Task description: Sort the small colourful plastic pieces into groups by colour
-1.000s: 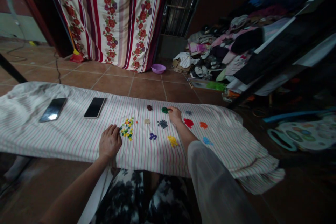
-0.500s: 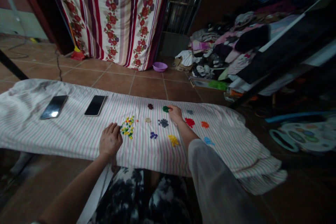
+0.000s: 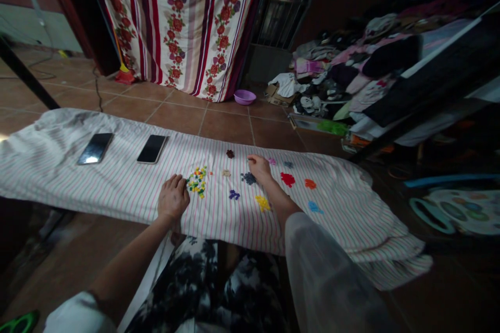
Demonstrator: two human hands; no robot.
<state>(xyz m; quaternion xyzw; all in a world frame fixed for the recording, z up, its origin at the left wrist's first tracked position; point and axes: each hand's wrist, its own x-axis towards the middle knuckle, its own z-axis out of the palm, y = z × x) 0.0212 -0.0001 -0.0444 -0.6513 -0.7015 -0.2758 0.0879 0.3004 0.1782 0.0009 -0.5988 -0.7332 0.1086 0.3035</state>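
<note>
My left hand (image 3: 174, 196) lies on the striped cloth with its fingers laid down. Its fingertips are beside a mixed pile of small yellow, green and orange pieces (image 3: 197, 181). Further right, my right hand (image 3: 258, 167) has its fingers closed low over the cloth, just beyond a dark grey pile (image 3: 248, 178). What those fingers hold, if anything, is hidden; the green pile is covered by this hand. Around it lie a brown pile (image 3: 230, 154), a beige pile (image 3: 226, 173), a purple pile (image 3: 234, 195), a yellow pile (image 3: 262, 203) and a red pile (image 3: 288, 179).
Two phones (image 3: 152, 149) lie at the left of the cloth-covered table (image 3: 128, 187). Orange (image 3: 310, 183), light blue (image 3: 314, 207) and pink (image 3: 272, 161) piles are at the right. A purple basin (image 3: 245, 97) and heaped clothes (image 3: 351, 70) are on the floor beyond.
My right hand has moved over the green pile, which showed at its fingertips before and is now covered. My left hand stays by the mixed pile. The view has shifted slightly.
</note>
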